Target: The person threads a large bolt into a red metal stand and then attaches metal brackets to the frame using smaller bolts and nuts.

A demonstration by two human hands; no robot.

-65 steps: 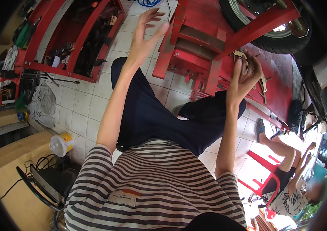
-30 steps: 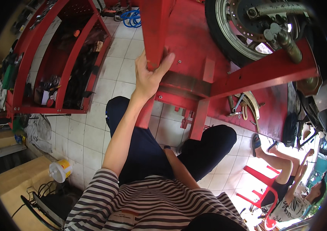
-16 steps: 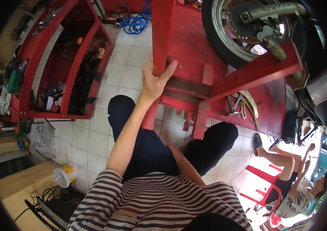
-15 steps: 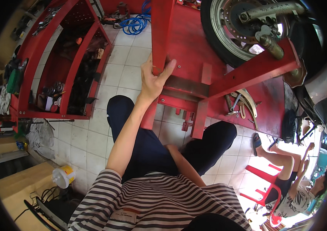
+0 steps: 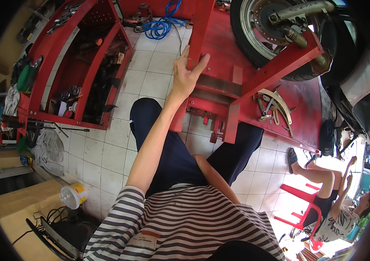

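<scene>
In the head view, your left hand (image 5: 186, 79) grips the red post (image 5: 201, 30) at the near end of the platform (image 5: 222, 48); your right hand (image 5: 201, 162) lies by your thigh (image 5: 174, 161), fingers hidden, so I cannot tell their state. The red cart (image 5: 35, 99) holds metal parts (image 5: 70, 93), and tiled floor (image 5: 155, 65) runs between cart and platform.
</scene>
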